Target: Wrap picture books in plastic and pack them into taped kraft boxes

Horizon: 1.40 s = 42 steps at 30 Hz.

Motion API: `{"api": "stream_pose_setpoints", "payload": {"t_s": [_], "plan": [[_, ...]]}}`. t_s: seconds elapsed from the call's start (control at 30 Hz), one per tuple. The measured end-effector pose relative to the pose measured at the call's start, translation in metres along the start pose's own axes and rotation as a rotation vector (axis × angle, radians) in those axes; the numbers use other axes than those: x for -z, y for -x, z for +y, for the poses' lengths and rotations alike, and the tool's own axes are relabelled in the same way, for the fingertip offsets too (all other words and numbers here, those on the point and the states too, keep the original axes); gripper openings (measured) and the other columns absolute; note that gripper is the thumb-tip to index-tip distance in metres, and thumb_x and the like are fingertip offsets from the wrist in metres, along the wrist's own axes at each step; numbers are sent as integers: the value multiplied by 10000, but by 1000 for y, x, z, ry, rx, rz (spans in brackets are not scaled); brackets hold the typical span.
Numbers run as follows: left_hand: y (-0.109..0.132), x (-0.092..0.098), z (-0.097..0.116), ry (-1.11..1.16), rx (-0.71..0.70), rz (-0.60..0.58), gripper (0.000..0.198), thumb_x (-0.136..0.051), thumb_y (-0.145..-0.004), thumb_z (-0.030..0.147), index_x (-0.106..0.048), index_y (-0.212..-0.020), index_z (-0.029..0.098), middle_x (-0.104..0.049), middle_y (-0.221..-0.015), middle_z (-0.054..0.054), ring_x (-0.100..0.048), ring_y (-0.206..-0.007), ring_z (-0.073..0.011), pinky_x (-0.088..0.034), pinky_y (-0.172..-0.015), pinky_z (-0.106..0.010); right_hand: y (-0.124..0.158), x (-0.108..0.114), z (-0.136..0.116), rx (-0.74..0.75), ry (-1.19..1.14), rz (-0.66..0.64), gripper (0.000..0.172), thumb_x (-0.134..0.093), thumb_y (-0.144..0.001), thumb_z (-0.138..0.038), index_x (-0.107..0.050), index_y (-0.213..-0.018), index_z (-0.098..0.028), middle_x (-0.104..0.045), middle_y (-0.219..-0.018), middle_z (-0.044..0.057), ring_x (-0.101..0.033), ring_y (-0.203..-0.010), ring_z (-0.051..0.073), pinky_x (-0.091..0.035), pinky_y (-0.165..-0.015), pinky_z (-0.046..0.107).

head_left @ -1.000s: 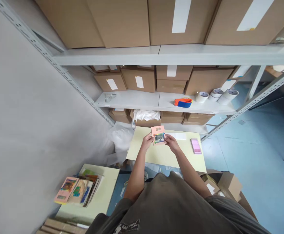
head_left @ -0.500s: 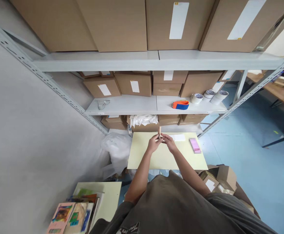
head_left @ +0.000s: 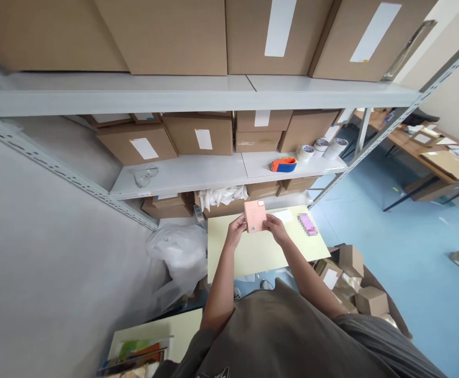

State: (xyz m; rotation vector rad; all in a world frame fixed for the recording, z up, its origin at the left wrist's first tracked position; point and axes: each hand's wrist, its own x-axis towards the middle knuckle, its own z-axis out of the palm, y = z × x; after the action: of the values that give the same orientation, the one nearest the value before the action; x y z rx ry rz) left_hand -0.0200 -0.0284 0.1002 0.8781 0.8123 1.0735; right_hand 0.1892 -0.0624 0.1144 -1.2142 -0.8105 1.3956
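Note:
Between my two hands is a small flat pink box (head_left: 255, 216), its broad face turned up toward me, with a small barcode at its lower edge and a pale patch at the top right corner. My left hand (head_left: 236, 231) grips its left edge, fingers closed. On the opposite edge my right hand (head_left: 275, 228) holds it, thumb on the near face. Both hands are above a pale yellow tabletop (head_left: 256, 257). A white sheet (head_left: 283, 216) lies just beyond my right hand, and a blurred pink item (head_left: 307, 224) is farther right.
Metal shelves (head_left: 198, 176) with cardboard boxes (head_left: 198, 135) stand ahead. Tape rolls (head_left: 305, 153) and an orange-blue item (head_left: 283, 165) sit on the middle shelf. A white plastic bag (head_left: 178, 252) is at left, a bin of cartons (head_left: 355, 289) at right.
The pink box, edge-on before, now shows its broad face. My hands have moved apart to its two sides. The view has shifted, showing more floor at right.

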Motion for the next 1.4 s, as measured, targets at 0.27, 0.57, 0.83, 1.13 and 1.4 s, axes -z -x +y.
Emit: {"api": "stream_pose_setpoints", "payload": {"t_s": [0.27, 0.57, 0.83, 1.13, 1.4], "plan": [[-17, -2, -14, -98, -11, 132, 564, -894, -788, 397, -765, -1301, 203, -764, -1271, -146, -725, -1134, -296, -572, -1018, -433, 16, 0, -12, 31, -63, 119, 448, -899, -698, -407, -683, -1066, -269, -808, -962, 14, -753, -922, 248, -590, -890, 418], [-20, -60, -16, -232, -136, -92, 573, -892, -771, 313, -758, -1320, 220, -731, -1281, -111, -731, -1038, -249, -607, -929, -379, 15, 7, -22, 175, 163, -45, 444, -742, -757, -353, -803, -1195, -311, -721, -1414, 39, -621, -1319, 326, -508, -1065, 490], [-23, -40, -15, -134, -55, -66, 712, -834, -784, 362, -677, -1452, 172, -772, -1266, -134, -729, -1095, -267, -596, -929, -374, -11, 38, -11, 145, 154, 191, 561, -790, -711, -382, -734, -1256, -260, -756, -1240, 89, -696, -1094, 284, -581, -928, 464], [-19, -6, -53, -240, -1, 265, 705, -860, -734, 325, -719, -1407, 171, -774, -1062, -88, -706, -832, -171, -577, -745, -293, -31, 35, 27, -31, 32, 25, 437, -817, -627, -341, -721, -1039, -232, -736, -850, -13, -672, -753, 183, -587, -760, 377], [7, 46, -123, -499, 265, 493, 718, -806, -863, 364, -596, -1530, 204, -648, -1481, -176, -650, -1312, -296, -529, -1073, -385, -35, 57, 139, -259, 309, 172, 631, -786, -673, -435, -706, -1264, -229, -773, -1120, 134, -735, -960, 281, -593, -806, 441]]}}
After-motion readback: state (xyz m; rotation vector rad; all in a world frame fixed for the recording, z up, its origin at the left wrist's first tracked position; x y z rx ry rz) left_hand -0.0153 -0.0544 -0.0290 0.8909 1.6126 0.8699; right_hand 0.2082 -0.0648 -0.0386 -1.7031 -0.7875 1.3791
